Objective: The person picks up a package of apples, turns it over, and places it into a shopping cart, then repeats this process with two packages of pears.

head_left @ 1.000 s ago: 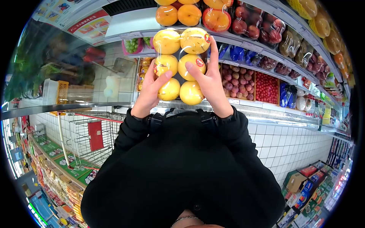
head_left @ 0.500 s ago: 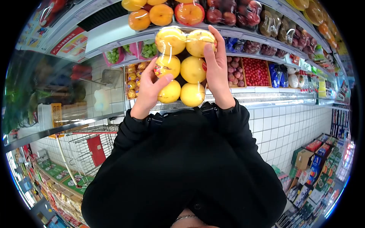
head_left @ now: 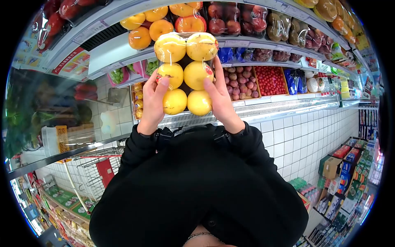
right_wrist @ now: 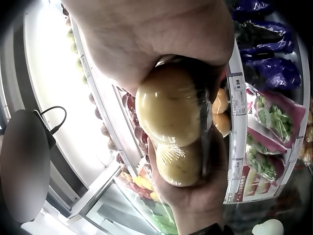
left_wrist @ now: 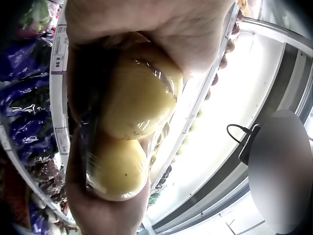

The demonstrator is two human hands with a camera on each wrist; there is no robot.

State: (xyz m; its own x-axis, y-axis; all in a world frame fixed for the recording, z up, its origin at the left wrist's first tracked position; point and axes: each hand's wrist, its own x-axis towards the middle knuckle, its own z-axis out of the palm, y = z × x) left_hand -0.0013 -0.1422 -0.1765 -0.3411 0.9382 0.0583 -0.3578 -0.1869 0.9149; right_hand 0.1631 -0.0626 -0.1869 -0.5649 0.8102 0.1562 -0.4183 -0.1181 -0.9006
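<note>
A clear-wrapped pack of several yellow fruits (head_left: 199, 75), some with red stickers, is held in front of the chest in the head view. My left hand (head_left: 152, 101) grips its left side, the thumb over the wrap. On the opposite side my right hand (head_left: 223, 101) grips it, thumb on the front. The left wrist view shows a fruit end (left_wrist: 120, 169) of the pack between both hands; the right wrist view shows wrapped fruit (right_wrist: 168, 105) beneath the near palm. Most fingers are hidden behind the pack.
Refrigerated shelves hold wrapped orange fruits (head_left: 139, 38), dark red fruits (head_left: 217, 25) and kiwis (head_left: 278, 28). Lower down are a crate of small red fruits (head_left: 270, 80) and blue bags (head_left: 292, 81). A shopping cart (head_left: 105, 171) stands at left, stacked boxes (head_left: 331, 166) at right.
The pack has shifted left in the head view. My right thumb rose to the upper fruit, then came back down to the middle one. The shelf goods have moved left in view.
</note>
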